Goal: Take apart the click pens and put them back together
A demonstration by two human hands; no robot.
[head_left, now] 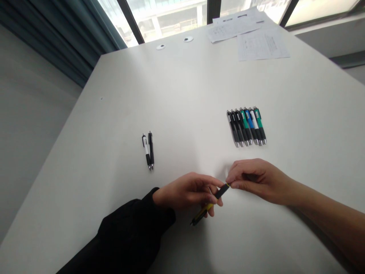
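Observation:
A yellow and black pen (209, 206) slants between my two hands above the near part of the white table. My left hand (189, 192) grips its barrel, with the clicker end pointing down and toward me. The fingertips of my right hand (256, 179) pinch the other end, at the tip beyond the dark grip. What exactly lies between those right fingertips is hidden. A row of several pens (246, 126) with black, green, blue and white barrels lies beyond my right hand. Left of centre, a white pen (146, 151) lies beside a black pen (151, 150).
The white table (182, 91) runs back to the windows. Printed paper sheets (262, 43) lie at its far right. Two oval cable-hole covers (188, 39) sit near the far edge. A dark blue curtain (82, 38) hangs at the far left.

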